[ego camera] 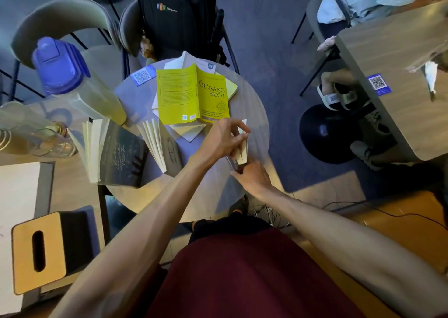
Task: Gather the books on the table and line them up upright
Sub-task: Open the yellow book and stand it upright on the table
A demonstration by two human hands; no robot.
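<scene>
Right of centre in the frame, a small book [241,148] stands on edge on the round tabletop [211,196], pale page block up, dark cover toward the person. The left hand [221,139] reaches from the lower left and its fingers [238,127] are clamped over the book's top edge. The right hand [254,177] comes in from the lower right and presses against the near end of the same book; whether its fingers are curled round it or only laid against it I cannot tell.

Just above, at the middle of the tabletop, a yellow book [191,94] lies open face down, covers up, on top of some white papers [189,133] and another pale yellow book [231,87]. Left of centre two more books stand upright with pages fanned: a dark-covered book [118,155] and, beside it toward the hands, a smaller grey book [164,148].

At the upper left a clear bottle with a blue lid [60,65] looms close to the camera, in front of the tabletop's left edge. A black backpack [177,14] sits on a chair at the top, and a wooden tissue box [38,252] is at the lower left.
</scene>
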